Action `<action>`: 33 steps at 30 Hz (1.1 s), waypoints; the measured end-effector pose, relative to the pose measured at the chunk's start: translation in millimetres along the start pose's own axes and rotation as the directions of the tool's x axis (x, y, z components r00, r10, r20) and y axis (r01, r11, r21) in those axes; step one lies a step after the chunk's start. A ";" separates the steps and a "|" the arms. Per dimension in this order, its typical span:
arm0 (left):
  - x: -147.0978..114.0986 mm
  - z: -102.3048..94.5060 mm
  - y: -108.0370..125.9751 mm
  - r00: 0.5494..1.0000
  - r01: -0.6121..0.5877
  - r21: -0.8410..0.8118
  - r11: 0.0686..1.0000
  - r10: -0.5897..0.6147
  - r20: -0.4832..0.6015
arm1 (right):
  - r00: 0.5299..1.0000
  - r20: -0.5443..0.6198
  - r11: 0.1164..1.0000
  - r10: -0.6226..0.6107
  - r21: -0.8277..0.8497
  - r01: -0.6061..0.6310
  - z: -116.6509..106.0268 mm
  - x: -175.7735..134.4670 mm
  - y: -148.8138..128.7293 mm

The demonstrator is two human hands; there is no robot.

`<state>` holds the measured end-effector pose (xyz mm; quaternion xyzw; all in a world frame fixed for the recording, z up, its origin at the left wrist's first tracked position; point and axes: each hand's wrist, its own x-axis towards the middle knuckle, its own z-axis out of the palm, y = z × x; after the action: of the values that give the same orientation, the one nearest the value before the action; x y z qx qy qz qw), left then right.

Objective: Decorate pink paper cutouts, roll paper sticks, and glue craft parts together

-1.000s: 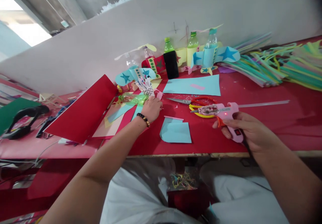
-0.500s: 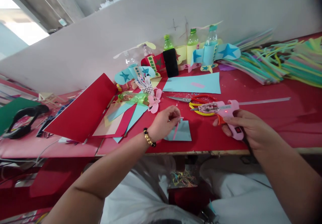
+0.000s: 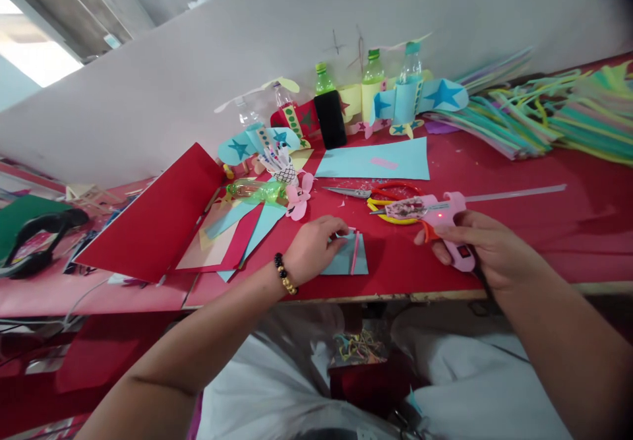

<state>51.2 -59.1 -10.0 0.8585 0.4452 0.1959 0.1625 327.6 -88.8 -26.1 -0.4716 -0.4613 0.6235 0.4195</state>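
Note:
In my right hand [image 3: 487, 245] is a pink glue gun [image 3: 438, 210], its red light glowing and its nozzle pointing left. A clear glue stick [image 3: 514, 194] juts from its back. My left hand [image 3: 316, 245] rests over a small blue paper [image 3: 341, 266], its fingers bent, with thumb and index finger apart. Just right of those fingertips, a thin pink strip [image 3: 355, 253] lies along the paper's right side. Scissors [image 3: 395, 191] with red handles and a yellow-handled pair of pliers [image 3: 395, 219] lie behind the nozzle, partly hidden by the gun.
Bottles dressed as paper planes [image 3: 408, 90] line the wall beside a black phone [image 3: 330, 120]. A green bottle [image 3: 260, 191], a pink paper propeller [image 3: 299, 196] and a larger blue sheet [image 3: 373, 161] lie nearer. Coloured strips [image 3: 514, 123] pile up at right; a red board [image 3: 153, 216] leans at left.
My left fingers have come off the pink strip and shifted slightly left. The strip now lies straighter, nearer the blue paper's right edge. My right hand still holds the glue gun.

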 end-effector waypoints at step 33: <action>19.1 -32.5 -62.0 0.933 -0.337 0.387 0.858 0.361 0.012 | 1.000 0.003 1.000 -0.007 0.016 0.007 1.7 -1.2 -2.3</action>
<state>2.1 -5.8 -6.2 0.9334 0.3167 0.1576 -0.0598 326.4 -89.7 -23.4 -0.4660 -0.4586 0.6263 0.4246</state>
